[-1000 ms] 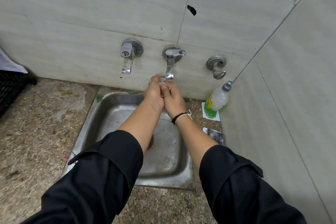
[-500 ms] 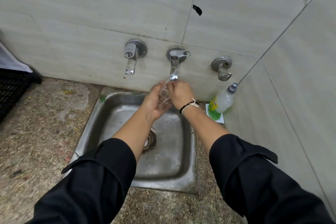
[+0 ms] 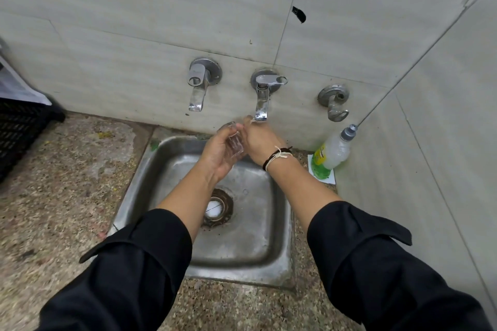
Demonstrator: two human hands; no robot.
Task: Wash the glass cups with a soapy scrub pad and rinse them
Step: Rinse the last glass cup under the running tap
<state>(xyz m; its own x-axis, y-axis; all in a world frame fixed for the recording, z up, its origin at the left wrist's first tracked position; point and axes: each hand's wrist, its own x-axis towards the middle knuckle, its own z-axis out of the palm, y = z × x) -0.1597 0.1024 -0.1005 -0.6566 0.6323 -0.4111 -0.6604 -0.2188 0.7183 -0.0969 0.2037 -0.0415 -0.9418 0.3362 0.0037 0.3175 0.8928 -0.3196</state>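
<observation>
A small clear glass cup [image 3: 236, 142] sits tilted between the two hands over the back of a square stainless steel sink [image 3: 279, 226], just below the spout of the middle chrome wall tap [image 3: 262, 101]. The left hand [image 3: 220, 154] cradles the cup from below and the left, palm up, its fingers curled round the glass. The right hand [image 3: 259, 142], with a dark and white cord bracelet [image 3: 277, 157] at the wrist, lies against the cup's right side with its back toward the camera; its fingers are hidden behind the hand, so how they grip cannot be told, though the hand presses on the glass. Water at the spout is blurred and hard to make out. Both forearms come out of rolled black sleeves [image 3: 129, 277]. The sink is set into a speckled stone table [image 3: 53, 196], and its round drain [image 3: 216, 208] shows between the forearms. Another chrome tap [image 3: 199, 83] is fixed to the grey tiled wall [image 3: 161, 8] to the left of the middle one, and a third chrome fitting [image 3: 334, 102] to the right. A clear plastic bottle with a yellow label and green liquid [image 3: 332, 154] leans in the right corner on a white square [image 3: 329, 177]. A black mesh crate [image 3: 18, 131] stands at the far left edge.
</observation>
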